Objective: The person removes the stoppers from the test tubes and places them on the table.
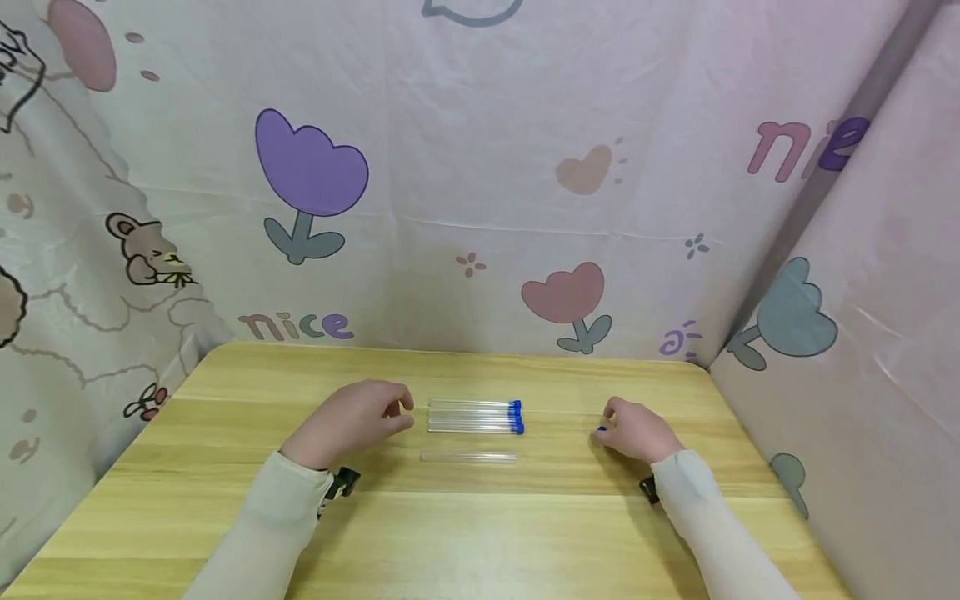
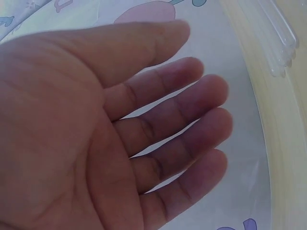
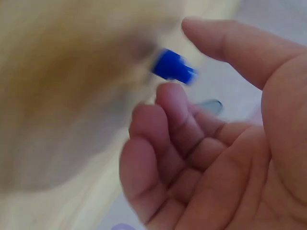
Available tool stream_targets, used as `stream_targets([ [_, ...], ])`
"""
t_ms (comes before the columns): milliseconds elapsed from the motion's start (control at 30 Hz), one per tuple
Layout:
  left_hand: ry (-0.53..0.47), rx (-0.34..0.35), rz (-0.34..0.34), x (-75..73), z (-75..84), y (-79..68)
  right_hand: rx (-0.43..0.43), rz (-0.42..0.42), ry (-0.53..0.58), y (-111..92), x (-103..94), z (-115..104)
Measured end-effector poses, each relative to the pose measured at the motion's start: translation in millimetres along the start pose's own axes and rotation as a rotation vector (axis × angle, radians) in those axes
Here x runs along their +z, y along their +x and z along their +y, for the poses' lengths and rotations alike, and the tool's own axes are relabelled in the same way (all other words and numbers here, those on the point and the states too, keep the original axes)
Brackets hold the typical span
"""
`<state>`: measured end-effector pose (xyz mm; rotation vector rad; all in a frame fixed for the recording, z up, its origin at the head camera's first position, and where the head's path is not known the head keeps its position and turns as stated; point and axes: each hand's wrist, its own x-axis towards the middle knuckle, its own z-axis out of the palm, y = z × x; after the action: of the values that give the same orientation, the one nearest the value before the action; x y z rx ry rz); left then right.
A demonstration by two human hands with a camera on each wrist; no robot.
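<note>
Several clear tubes [image 1: 468, 417] with blue caps lie side by side in the middle of the wooden table. Nearer to me, a single clear tube [image 1: 468, 457] without a cap lies parallel to them. My left hand [image 1: 352, 423] hovers just left of the tubes, holding nothing, its fingers relaxed and parted in the left wrist view. Over on the right, my right hand [image 1: 636, 429] reaches down around a loose blue cap [image 3: 173, 66]. In the right wrist view the thumb stands apart from that cap, and the other fingertips are close beside it, loosely bent.
The light wooden table [image 1: 465, 542] meets a printed fabric curtain [image 1: 465, 167] at the back, with more curtain at both sides. A dark strapped device [image 1: 345, 482] sits at the left wrist, and another [image 1: 649, 489] at the right wrist.
</note>
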<state>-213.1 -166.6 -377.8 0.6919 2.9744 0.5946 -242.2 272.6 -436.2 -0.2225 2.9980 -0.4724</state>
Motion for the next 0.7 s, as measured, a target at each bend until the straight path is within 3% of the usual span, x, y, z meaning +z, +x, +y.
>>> stream_targets([
  [167, 0.019, 0.003, 0.053, -0.1, 2.0, 1.1, 0.022, 0.094, 0.055, -11.5, -25.1, -16.2],
  [433, -0.003, 0.065, 0.168, -3.7, 15.8, -1.3, -0.249, 0.332, 0.184, -31.9, -42.5, -78.7],
  [567, 0.025, 0.104, 0.248, -6.5, 20.2, -3.4, -0.314, 0.361, 0.184, -39.6, -45.6, -101.0],
  [700, 0.059, 0.130, 0.322, -9.0, 20.6, -6.2, -0.334, 0.378, 0.135, -47.3, -47.5, -109.1],
])
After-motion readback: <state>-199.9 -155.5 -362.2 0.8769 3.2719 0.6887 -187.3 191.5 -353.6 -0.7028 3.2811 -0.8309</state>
